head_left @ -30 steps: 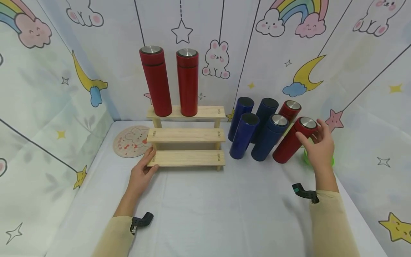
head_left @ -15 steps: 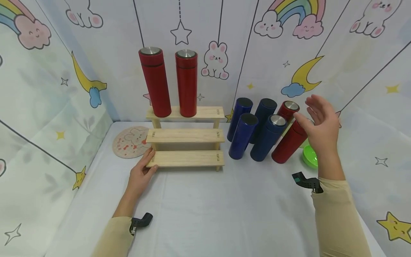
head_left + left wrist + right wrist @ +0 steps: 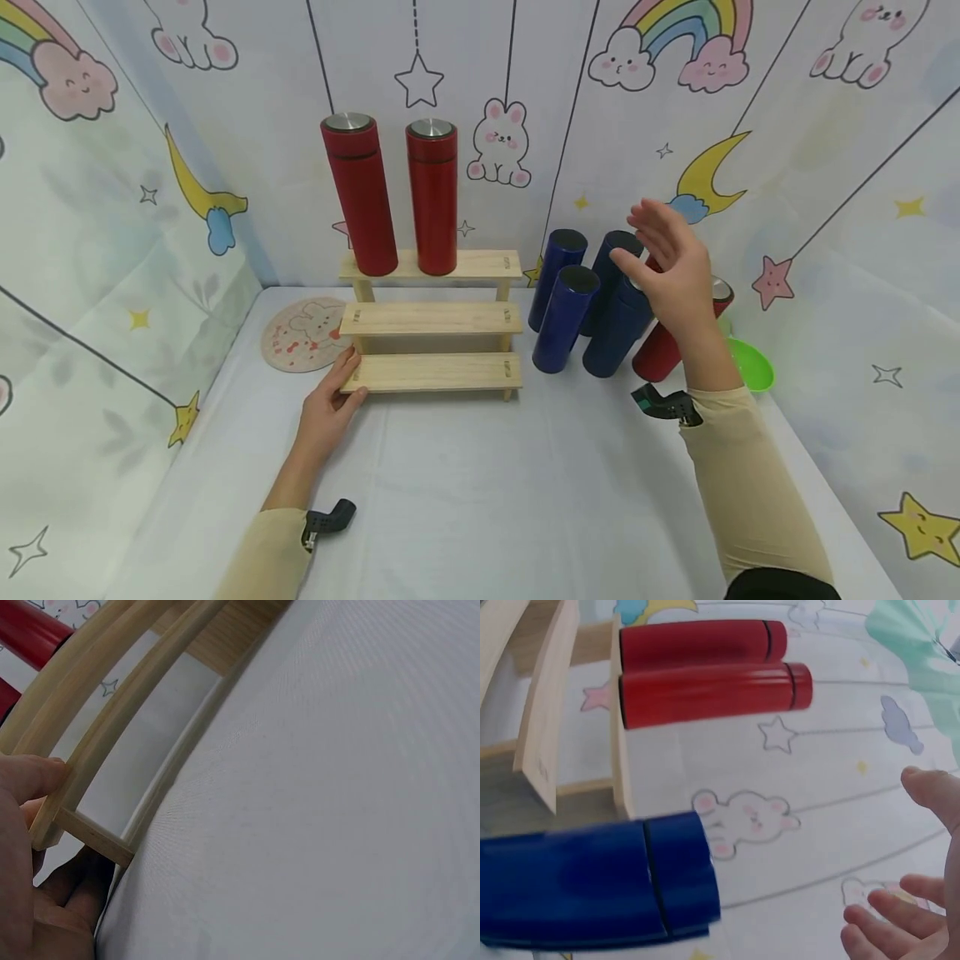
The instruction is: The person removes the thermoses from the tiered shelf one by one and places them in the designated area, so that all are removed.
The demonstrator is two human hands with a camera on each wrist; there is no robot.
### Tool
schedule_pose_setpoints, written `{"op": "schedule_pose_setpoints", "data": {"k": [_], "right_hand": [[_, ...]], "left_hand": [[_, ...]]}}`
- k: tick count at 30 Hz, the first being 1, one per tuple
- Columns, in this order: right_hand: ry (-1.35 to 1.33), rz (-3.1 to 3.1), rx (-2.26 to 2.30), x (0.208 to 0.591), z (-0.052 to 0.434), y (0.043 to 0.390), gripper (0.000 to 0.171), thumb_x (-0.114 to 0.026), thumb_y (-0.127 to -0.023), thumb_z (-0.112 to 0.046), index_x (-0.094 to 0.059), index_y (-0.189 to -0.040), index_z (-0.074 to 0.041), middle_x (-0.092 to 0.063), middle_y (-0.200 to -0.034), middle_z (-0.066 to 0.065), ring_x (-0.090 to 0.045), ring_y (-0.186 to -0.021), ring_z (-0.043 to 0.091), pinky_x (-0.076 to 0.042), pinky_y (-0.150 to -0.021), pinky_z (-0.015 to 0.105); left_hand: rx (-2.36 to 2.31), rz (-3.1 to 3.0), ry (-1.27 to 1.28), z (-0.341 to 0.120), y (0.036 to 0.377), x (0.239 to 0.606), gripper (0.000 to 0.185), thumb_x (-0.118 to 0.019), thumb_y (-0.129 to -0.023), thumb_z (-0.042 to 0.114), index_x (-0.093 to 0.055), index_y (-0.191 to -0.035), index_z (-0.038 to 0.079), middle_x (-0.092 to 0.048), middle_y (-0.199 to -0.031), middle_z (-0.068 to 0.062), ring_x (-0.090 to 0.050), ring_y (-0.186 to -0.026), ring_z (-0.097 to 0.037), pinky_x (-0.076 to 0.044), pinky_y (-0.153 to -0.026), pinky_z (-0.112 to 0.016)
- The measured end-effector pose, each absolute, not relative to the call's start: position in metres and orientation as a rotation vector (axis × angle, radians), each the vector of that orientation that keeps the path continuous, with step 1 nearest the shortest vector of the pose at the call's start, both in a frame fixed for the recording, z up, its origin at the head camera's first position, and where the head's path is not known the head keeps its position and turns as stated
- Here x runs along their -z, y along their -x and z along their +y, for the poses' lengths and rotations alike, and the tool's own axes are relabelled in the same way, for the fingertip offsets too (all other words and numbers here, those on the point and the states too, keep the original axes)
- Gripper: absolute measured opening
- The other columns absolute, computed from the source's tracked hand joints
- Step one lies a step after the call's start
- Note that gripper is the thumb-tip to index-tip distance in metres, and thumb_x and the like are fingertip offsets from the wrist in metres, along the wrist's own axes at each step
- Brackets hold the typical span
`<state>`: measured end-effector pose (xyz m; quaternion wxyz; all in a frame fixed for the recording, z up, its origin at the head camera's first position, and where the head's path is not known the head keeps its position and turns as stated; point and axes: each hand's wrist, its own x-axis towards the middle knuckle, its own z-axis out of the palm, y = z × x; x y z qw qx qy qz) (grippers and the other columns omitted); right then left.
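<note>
Presently, item by item. Left hand (image 3: 327,410): lying on the white table cover (image 3: 480,492), fingers curling against the left end of the bottom step of the wooden stepped rack (image 3: 433,371); the left wrist view is showing a thumb pressing the rack's end rail (image 3: 71,802), with other fingers lying under it. Right hand (image 3: 671,271): hovering in the air in front of the cluster of bottles at the right, fingers spreading straight and loose, holding nothing. It is standing just before the nearer right blue bottle (image 3: 618,333); whether it is touching that bottle is probably not to be told from this view, since the hand is covering its cap.

Rack contents: two red bottles standing upright side by side on the top step, the left red bottle (image 3: 359,196) and the right red bottle (image 3: 432,198), both with silver caps. The middle and bottom steps are holding nothing.

Bottle cluster, right of the rack: front blue bottle (image 3: 564,320), rear blue bottle (image 3: 556,267), a further blue bottle (image 3: 611,262) behind the hand, and a leaning red bottle (image 3: 663,350) with its silver top showing past the wrist.

Other items: a green bowl (image 3: 752,365) lying near the right wall; a round rabbit-print mat (image 3: 303,332) lying left of the rack.
</note>
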<state>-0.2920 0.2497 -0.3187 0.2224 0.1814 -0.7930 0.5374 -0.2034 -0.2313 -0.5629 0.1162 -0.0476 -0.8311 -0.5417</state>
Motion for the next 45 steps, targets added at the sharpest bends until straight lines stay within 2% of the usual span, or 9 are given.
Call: {"op": "schedule_pose_setpoints", "data": {"k": [12, 18, 24, 36, 45], "right_hand": [[-0.680, -2.264, -1.409, 0.324, 0.201, 0.312, 0.068, -0.081, -0.099, -0.016, -0.052, -0.160, -0.011, -0.059, -0.157, 0.008, -0.056, -0.143, 0.020, -0.043, -0.120, 0.034], [-0.737, -2.266, -1.444, 0.326, 0.181, 0.318, 0.070, -0.083, -0.098, -0.014, -0.051, -0.160, -0.009, -0.059, -0.156, 0.008, -0.057, -0.142, 0.020, -0.044, -0.120, 0.036], [-0.752, -2.287, -1.500, 0.328, 0.166, 0.326, 0.071, -0.083, -0.097, -0.015, -0.051, -0.160, -0.008, -0.060, -0.155, 0.009, -0.058, -0.142, 0.023, -0.045, -0.119, 0.037], [-0.796, -2.271, -1.607, 0.331, 0.140, 0.336, 0.070, -0.084, -0.098, -0.018, -0.052, -0.159, -0.006, -0.060, -0.154, 0.010, -0.059, -0.140, 0.023, -0.046, -0.118, 0.036], [-0.787, -2.340, -1.629, 0.333, 0.117, 0.346, 0.070, -0.084, -0.098, -0.026, -0.053, -0.158, -0.009, -0.061, -0.153, 0.007, -0.060, -0.138, 0.020, -0.048, -0.116, 0.037]], "left_hand": [[1.577, -2.411, 0.169, -0.232, 0.204, 0.564, 0.058, -0.070, -0.107, 0.010, -0.051, -0.162, 0.007, -0.032, -0.175, -0.011, -0.036, -0.157, -0.036, -0.041, -0.101, -0.005], [1.582, -2.413, 0.178, -0.232, 0.203, 0.565, 0.059, -0.070, -0.107, 0.010, -0.050, -0.162, 0.006, -0.031, -0.176, -0.012, -0.036, -0.157, -0.037, -0.041, -0.102, -0.005], [1.571, -2.418, 0.179, -0.232, 0.203, 0.564, 0.059, -0.070, -0.108, 0.010, -0.050, -0.163, 0.005, -0.031, -0.175, -0.015, -0.035, -0.157, -0.036, -0.040, -0.102, -0.005], [1.546, -2.431, 0.168, -0.232, 0.203, 0.563, 0.059, -0.070, -0.108, 0.012, -0.049, -0.163, 0.006, -0.031, -0.176, -0.012, -0.035, -0.157, -0.036, -0.040, -0.102, -0.004], [1.575, -2.411, 0.178, -0.233, 0.203, 0.566, 0.059, -0.070, -0.107, 0.010, -0.050, -0.162, 0.004, -0.031, -0.176, -0.013, -0.035, -0.157, -0.038, -0.042, -0.100, -0.005]]}}
